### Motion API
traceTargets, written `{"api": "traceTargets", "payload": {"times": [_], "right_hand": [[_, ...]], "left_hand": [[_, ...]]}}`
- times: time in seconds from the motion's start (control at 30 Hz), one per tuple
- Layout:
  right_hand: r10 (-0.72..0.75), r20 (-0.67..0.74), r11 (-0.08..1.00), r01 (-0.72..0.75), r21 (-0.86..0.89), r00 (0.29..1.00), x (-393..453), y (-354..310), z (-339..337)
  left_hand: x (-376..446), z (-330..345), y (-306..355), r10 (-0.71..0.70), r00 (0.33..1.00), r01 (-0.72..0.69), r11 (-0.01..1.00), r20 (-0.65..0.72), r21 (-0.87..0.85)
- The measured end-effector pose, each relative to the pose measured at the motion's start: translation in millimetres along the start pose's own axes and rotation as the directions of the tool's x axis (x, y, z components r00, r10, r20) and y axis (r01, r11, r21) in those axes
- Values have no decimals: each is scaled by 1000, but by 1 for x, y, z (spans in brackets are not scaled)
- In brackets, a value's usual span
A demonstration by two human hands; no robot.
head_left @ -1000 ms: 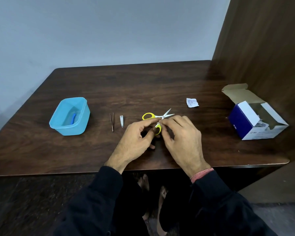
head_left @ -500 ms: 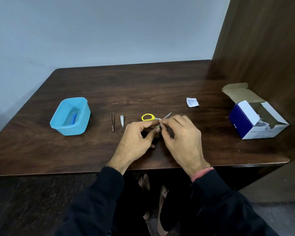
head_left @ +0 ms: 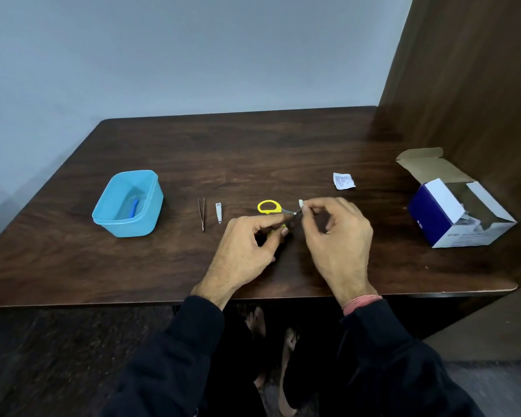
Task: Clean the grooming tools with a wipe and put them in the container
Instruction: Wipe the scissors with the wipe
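while the left hand (head_left: 247,251) pinches the yellow scissors (head_left: 271,209) at table (head_left: 73,266) centre, the right hand (head_left: 336,236) pinches a small white wipe (head_left: 300,203) at the blade tip; tweezers (head_left: 202,213) and nail clipper (head_left: 219,212) lie left, beside the blue container (head_left: 128,203).

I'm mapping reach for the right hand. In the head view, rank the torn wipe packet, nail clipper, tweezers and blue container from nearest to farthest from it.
From the right hand:
1. Torn wipe packet, just beyond the hand, slightly right.
2. Nail clipper, left, past the scissors.
3. Tweezers, right beside the clipper, a little further left.
4. Blue container, far left.
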State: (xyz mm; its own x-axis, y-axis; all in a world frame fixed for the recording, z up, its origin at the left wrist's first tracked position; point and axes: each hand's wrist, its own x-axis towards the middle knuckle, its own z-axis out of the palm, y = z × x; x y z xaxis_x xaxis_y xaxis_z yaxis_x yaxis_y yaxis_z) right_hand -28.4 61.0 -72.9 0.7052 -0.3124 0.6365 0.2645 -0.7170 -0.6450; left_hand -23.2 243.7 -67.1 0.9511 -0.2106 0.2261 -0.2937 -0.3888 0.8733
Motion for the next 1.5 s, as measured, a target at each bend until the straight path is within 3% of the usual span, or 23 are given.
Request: {"api": "traceTargets", "payload": {"times": [0.13,0.27,0.37,0.5,0.63,0.77,0.87,0.97,1.1,1.3,1.5], "right_hand": [[-141,93,989,145,-40,986,-9,-7,-1],[-50,21,998,51,-37,999,-3,-1,0],[-155,119,985,163,-60,981,-9,-5,0],[-98,71,992,103,-69,993,-7,-3,-1],[-203,155,971,220,-98,967,-12,-5,-2],[-121,87,987,129,-99,989,-9,-3,-1],[-163,111,976,177,-129,980,-11,-4,-1],[-120,85,982,131,-137,989,-9,-1,-1],[-198,161,957,226,-180,967,-14,-3,-1],[-172,129,963,194,-186,977,-12,-2,0],[-27,80,987,39,-153,996,-6,3,2]], "left_hand": [[1,-2,-1,4,1000,-4,1000,9,3],[0,-1,1,-1,1000,1,1000,-2,5],[1,-2,0,13,1000,-13,1000,18,-4],[0,-2,0,-8,1000,9,1000,17,-19],[1,-3,-1,-14,999,15,999,31,-42],[1,-3,-1,-47,998,49,998,32,-45],[3,-3,-1,-76,996,79,993,39,-90],[5,-4,-2,-128,991,133,982,45,-136],[4,-7,-2,-141,989,149,968,53,-202],[4,-6,0,-139,989,145,963,40,-226],[4,-4,0,-142,989,146,968,36,-203]]}}
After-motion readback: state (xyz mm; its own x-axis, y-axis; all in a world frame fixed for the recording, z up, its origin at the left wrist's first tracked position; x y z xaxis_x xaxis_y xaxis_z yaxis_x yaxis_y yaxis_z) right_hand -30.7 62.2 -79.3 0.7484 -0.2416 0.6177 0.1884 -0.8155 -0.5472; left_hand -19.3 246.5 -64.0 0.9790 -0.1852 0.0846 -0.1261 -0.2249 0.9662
